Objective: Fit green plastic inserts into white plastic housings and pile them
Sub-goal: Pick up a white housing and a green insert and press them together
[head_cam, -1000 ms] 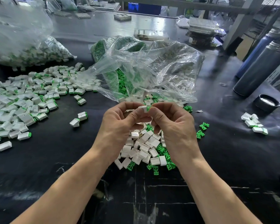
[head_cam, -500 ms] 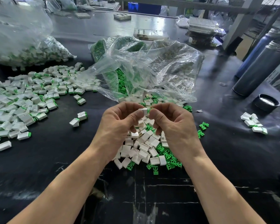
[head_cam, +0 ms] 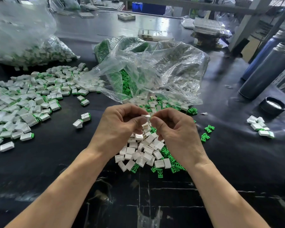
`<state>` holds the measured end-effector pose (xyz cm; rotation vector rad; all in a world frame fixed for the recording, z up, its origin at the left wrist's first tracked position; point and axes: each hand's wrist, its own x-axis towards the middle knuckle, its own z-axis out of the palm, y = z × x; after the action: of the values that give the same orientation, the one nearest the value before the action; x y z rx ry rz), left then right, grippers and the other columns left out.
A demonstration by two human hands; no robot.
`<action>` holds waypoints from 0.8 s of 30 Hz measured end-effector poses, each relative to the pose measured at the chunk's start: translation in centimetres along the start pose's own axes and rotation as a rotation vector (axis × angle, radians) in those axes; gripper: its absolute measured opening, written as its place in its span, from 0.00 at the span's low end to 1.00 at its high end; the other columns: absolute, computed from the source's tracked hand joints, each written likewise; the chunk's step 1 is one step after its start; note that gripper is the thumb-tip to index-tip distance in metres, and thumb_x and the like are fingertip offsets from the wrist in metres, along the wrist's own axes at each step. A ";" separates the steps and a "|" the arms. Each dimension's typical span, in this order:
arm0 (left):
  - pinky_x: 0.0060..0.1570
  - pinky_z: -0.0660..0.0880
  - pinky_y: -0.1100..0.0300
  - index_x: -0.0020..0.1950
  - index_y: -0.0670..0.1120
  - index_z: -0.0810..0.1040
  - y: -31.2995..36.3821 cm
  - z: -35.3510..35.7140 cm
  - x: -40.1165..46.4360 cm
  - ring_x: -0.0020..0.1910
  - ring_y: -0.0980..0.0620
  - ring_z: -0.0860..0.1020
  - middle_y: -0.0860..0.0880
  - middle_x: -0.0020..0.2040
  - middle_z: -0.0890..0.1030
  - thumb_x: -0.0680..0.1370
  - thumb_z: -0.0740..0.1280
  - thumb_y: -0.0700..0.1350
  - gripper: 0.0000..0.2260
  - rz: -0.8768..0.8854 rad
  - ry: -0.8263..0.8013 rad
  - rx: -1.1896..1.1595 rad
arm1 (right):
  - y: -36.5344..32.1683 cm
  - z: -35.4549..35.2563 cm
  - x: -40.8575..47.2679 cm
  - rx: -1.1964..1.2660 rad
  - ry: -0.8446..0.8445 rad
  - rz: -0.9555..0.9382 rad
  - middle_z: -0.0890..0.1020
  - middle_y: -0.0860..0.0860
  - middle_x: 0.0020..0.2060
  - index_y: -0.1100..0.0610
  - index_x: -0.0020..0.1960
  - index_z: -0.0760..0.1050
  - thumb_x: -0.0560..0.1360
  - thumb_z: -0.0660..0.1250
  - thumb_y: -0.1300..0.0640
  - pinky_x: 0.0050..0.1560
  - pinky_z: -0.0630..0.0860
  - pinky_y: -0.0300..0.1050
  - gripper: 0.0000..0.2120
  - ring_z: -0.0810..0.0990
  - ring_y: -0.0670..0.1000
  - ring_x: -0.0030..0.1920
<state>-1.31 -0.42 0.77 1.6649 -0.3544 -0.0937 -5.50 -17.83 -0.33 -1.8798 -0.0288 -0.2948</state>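
No brand, label or writing is legible on any part or bag.

Both forearms enter from the bottom edge and converge at centre, backs of the hands toward the camera. Left hand [head_cam: 122, 124]: fingers curled, thumb and fingertips pinching a white housing [head_cam: 146, 117] held above the table [head_cam: 56, 162]. Right hand [head_cam: 174, 129]: fingers curled, thumb and forefinger brought together at the housing's right end. Whether a green insert sits between those fingertips cannot be told; the contact point is covered by the fingers.

Directly below the hands lies a loose heap of empty white housings [head_cam: 143, 152], with green inserts [head_cam: 168, 155] mixed in along its right and near edge. The far part of this heap is hidden behind the hands.

Left of centre, a broad pile of assembled pieces [head_cam: 31, 99], white with a green end showing, spreads to the left frame edge and is cut off there. 2 assembled pieces [head_cam: 82, 120] lie apart from it, nearer the hands.

Behind the hands, an open clear plastic bag [head_cam: 155, 71] holds green inserts and white housings; contents are partly blurred by glare and folds. A 2nd clear bag [head_cam: 23, 46], far left, holds white-and-green parts, indistinct.

Right side: a small cluster of white pieces [head_cam: 260, 127], a black round lid [head_cam: 273, 106], and 2 dark cylinders [head_cam: 268, 69], cut off at the frame edge.
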 end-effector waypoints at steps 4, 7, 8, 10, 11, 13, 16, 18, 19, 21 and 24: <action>0.39 0.81 0.63 0.49 0.43 0.85 -0.1 0.7 -0.2 0.35 0.53 0.84 0.48 0.39 0.87 0.76 0.74 0.36 0.04 -0.044 0.049 -0.086 | -0.3 0.3 -0.2 0.081 0.039 0.003 0.84 0.50 0.37 0.54 0.48 0.82 0.79 0.73 0.60 0.36 0.81 0.42 0.03 0.82 0.47 0.36; 0.40 0.82 0.60 0.49 0.43 0.86 -0.1 1.0 -0.3 0.36 0.52 0.84 0.46 0.41 0.87 0.76 0.74 0.37 0.04 -0.070 0.079 -0.124 | -0.4 0.5 -0.3 0.120 0.058 0.014 0.85 0.52 0.37 0.55 0.47 0.83 0.79 0.73 0.61 0.36 0.82 0.44 0.02 0.83 0.51 0.35; 0.40 0.82 0.61 0.49 0.43 0.86 -0.1 1.1 -0.3 0.36 0.52 0.84 0.45 0.41 0.87 0.76 0.74 0.36 0.04 -0.075 0.084 -0.130 | -0.4 0.5 -0.3 0.121 0.059 0.018 0.85 0.52 0.37 0.55 0.47 0.83 0.79 0.73 0.61 0.36 0.82 0.44 0.03 0.83 0.51 0.35; 0.39 0.82 0.62 0.48 0.43 0.85 0.0 1.1 -0.4 0.35 0.52 0.84 0.47 0.39 0.87 0.76 0.74 0.36 0.04 -0.077 0.076 -0.116 | -0.4 0.3 -0.3 0.082 0.047 0.020 0.85 0.51 0.37 0.55 0.47 0.83 0.79 0.73 0.61 0.36 0.83 0.45 0.03 0.83 0.50 0.35; 0.38 0.81 0.63 0.48 0.42 0.85 0.0 1.2 -0.4 0.34 0.53 0.84 0.47 0.38 0.86 0.76 0.74 0.35 0.04 -0.073 0.069 -0.097 | -0.4 0.1 -0.3 0.051 0.037 0.016 0.85 0.51 0.36 0.54 0.47 0.83 0.79 0.73 0.61 0.37 0.83 0.47 0.03 0.83 0.50 0.35; 0.37 0.80 0.65 0.47 0.43 0.85 0.1 1.1 -0.4 0.34 0.53 0.84 0.48 0.37 0.86 0.76 0.74 0.34 0.04 -0.061 0.064 -0.063 | -0.4 -0.2 -0.4 0.001 0.022 0.004 0.85 0.50 0.36 0.52 0.46 0.83 0.78 0.73 0.60 0.37 0.84 0.51 0.04 0.83 0.52 0.34; 0.37 0.80 0.64 0.47 0.43 0.85 0.1 1.1 -0.5 0.34 0.53 0.84 0.47 0.37 0.86 0.76 0.74 0.34 0.05 -0.050 0.065 -0.041 | -0.5 -0.2 -0.4 -0.024 0.021 -0.017 0.84 0.50 0.35 0.52 0.45 0.83 0.78 0.74 0.61 0.36 0.83 0.51 0.05 0.83 0.52 0.33; 0.36 0.80 0.64 0.46 0.43 0.85 0.1 1.2 -0.6 0.34 0.52 0.84 0.46 0.38 0.86 0.76 0.74 0.33 0.05 -0.059 0.062 -0.053 | -0.4 -0.2 -0.4 0.026 0.032 -0.005 0.84 0.49 0.34 0.53 0.44 0.84 0.77 0.74 0.63 0.33 0.81 0.44 0.06 0.82 0.49 0.32; 0.37 0.80 0.63 0.47 0.42 0.86 0.0 1.2 -0.6 0.34 0.52 0.84 0.46 0.38 0.86 0.76 0.74 0.33 0.05 -0.067 0.061 -0.066 | -0.4 -0.1 -0.3 0.062 0.041 0.005 0.84 0.49 0.33 0.54 0.44 0.84 0.77 0.74 0.64 0.32 0.79 0.41 0.07 0.81 0.48 0.31; 0.38 0.82 0.61 0.47 0.42 0.86 0.0 1.3 -0.5 0.35 0.50 0.84 0.44 0.39 0.87 0.76 0.74 0.34 0.05 -0.076 0.061 -0.081 | -0.3 0.0 -0.3 0.114 0.058 0.016 0.84 0.49 0.31 0.54 0.43 0.85 0.76 0.75 0.65 0.32 0.78 0.39 0.07 0.81 0.47 0.30; 0.40 0.83 0.58 0.48 0.42 0.86 -0.1 1.2 -0.3 0.36 0.49 0.83 0.44 0.40 0.87 0.76 0.74 0.35 0.04 -0.091 0.066 -0.139 | -0.3 0.5 -0.3 0.183 0.087 0.033 0.85 0.51 0.32 0.56 0.43 0.86 0.75 0.75 0.67 0.33 0.80 0.43 0.07 0.81 0.48 0.31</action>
<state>-1.94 -1.50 0.43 1.5429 -0.2169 -0.1282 -5.74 -17.25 -0.24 -1.6829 0.0337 -0.3394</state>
